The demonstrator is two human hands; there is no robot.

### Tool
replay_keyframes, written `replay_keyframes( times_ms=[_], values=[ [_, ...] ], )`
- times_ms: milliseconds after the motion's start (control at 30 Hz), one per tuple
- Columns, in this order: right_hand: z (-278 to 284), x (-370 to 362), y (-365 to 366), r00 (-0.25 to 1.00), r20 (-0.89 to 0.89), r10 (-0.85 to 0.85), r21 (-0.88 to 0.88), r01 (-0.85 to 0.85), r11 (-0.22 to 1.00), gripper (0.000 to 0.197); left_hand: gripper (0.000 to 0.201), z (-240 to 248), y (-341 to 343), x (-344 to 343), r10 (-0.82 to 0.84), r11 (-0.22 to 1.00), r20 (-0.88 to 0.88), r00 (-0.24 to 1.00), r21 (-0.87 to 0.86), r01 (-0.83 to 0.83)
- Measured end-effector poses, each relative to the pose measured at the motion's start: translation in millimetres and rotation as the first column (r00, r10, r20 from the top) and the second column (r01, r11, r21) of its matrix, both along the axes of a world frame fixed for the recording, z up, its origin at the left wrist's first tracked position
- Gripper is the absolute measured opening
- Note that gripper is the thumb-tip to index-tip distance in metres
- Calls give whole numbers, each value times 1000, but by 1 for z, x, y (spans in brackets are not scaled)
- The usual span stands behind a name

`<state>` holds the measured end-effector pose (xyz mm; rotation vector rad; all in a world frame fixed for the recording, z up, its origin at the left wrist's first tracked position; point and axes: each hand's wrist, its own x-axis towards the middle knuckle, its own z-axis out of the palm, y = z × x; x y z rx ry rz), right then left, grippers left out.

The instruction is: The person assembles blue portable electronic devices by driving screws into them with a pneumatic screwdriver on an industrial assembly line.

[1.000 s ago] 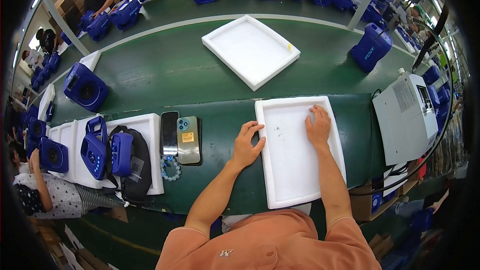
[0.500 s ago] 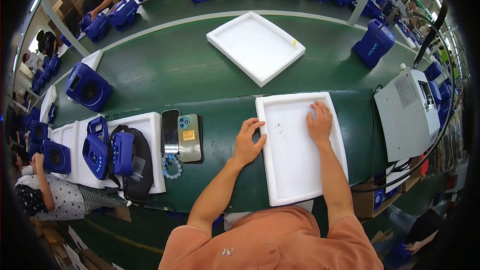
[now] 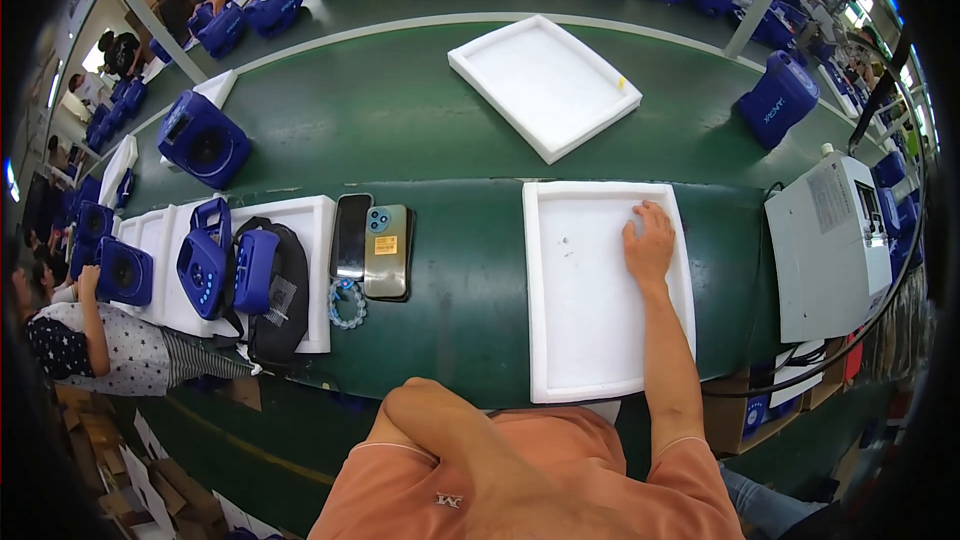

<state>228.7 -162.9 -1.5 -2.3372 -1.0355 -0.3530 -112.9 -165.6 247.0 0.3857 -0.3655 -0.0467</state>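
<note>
In front of me on the green bench lies a white foam tray (image 3: 585,320) with a raised rim and a few small dark marks on its floor. My right hand (image 3: 651,243) rests inside it near the far right corner, beside the right rim. Its fingers are slightly bent and apart, with nothing seen in them. Bent sharply at the elbow, my left arm (image 3: 465,430) comes back toward me. The left hand itself is out of the picture, past the lower edge.
Another foam tray (image 3: 545,80) lies farther back. Two phones (image 3: 386,265) and a bead bracelet (image 3: 348,304) are to the left, beside blue plastic housings (image 3: 205,275) and a black bag (image 3: 278,315). A grey metal box (image 3: 825,255) stands right. A co-worker (image 3: 110,340) sits at far left.
My left hand has let go of the tray's left rim and drawn back toward me, out of view. My right hand stays in the tray. The whole view has shifted slightly.
</note>
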Motion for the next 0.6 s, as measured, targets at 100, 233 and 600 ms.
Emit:
replay_keyframes(
  times_ms=[100,233,600],
  values=[
    [1,1,1,1000,-8,5,14,-5,1000,29,75,5,-15,7,17,1000,193,981,-10,-16],
    [4,-1,1,999,-37,-6,-2,6,1000,28,81,11,-15,18,32,999,378,925,-34,-20],
    [-22,23,-11,998,32,58,-11,-58,998,32,29,-49,165,24,607,393,97,789,826,-404]
  ],
)
